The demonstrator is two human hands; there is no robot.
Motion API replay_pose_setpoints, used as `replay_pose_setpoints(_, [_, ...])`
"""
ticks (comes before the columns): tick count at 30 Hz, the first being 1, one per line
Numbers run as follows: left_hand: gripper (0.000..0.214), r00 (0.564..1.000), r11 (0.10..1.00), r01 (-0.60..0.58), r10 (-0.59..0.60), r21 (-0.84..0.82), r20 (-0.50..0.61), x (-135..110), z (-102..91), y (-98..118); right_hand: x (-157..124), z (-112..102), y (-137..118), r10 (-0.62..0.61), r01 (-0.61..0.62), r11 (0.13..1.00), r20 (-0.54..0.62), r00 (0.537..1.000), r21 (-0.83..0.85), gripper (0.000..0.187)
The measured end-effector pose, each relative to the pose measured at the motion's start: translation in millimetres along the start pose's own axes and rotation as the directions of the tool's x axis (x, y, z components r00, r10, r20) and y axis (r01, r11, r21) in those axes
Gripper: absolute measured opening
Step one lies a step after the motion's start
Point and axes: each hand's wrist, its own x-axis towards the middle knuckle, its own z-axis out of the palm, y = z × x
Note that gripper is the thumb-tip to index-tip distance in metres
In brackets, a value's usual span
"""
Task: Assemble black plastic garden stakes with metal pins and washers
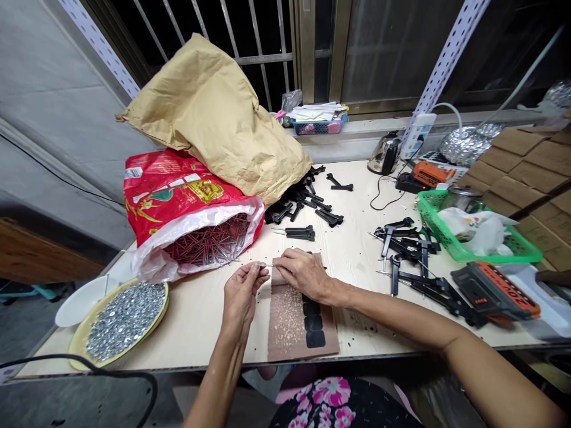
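My left hand [243, 292] is pinched shut on the end of a thin metal pin [266, 265] held level above the table. My right hand [304, 273] is closed over the pin's other end; a black plastic piece seems to lie under its fingers, mostly hidden. Both hands hover over a brown cardboard pad [292, 321] with black squares on it, at the table's front edge. A red and white bag [178, 202] full of long metal pins lies open just left of my hands. A plate of small silver washers [125, 318] sits at the front left.
A big brown paper sack [214, 113] spills black plastic clips [307, 205] at the back. More clips fitted with pins [408, 255] lie to the right, beside a green basket [526, 252], an orange-black tool [495, 291], cardboard boxes [526, 160], a kettle [384, 153] and a power strip.
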Motion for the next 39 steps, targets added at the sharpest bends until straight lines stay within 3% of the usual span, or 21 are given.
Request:
replay_pose_setpoints(6, [0.039,0.999,0.994,0.028,-0.023,-0.104,0.042,-5.2,5.8,4.2,-6.7,-9.7,-5.9,0.007,-0.009,0.997,-0.034,0.999,-0.071,0.018])
replay_pose_setpoints(14, [0.036,0.995,0.996,-0.087,0.087,-0.007,0.054,-11.8,11.9,1.7,-14.0,-15.7,-9.0,0.022,-0.03,0.985,-0.053,0.998,-0.167,0.015])
replay_pose_setpoints(19, [0.042,0.994,1.0,-0.01,0.008,0.022,0.113,-8.5,11.1,-0.5,-18.7,-15.1,-5.1,0.022,-0.04,0.97,-0.079,0.997,-0.238,0.017])
replay_pose_setpoints(25, [0.037,0.987,0.981,-0.003,-0.028,0.194,0.16,-5.9,10.9,-2.8,-23.9,-15.9,8.9,-0.122,0.063,0.896,-0.108,0.987,-0.44,0.02])
replay_pose_setpoints(32, [0.033,0.967,0.933,-0.069,-0.025,0.354,0.254,-6.3,18.7,-7.6,-31.5,-16.1,22.5,-0.247,0.203,0.868,-0.04,0.968,-0.453,0.026])
replay_pose_setpoints(35, [0.032,0.958,0.932,-0.076,-0.03,0.354,0.284,-6.0,20.8,-12.6,-33.1,-15.1,24.3,-0.206,0.177,0.895,-0.026,0.978,-0.41,0.027])
replay_pose_setpoints(39, [0.032,0.963,0.91,-0.118,0.008,0.397,0.268,-7.6,23.9,-14.7,-33.9,-18.0,21.3,0.015,-0.022,0.966,-0.03,0.999,-0.259,0.025])
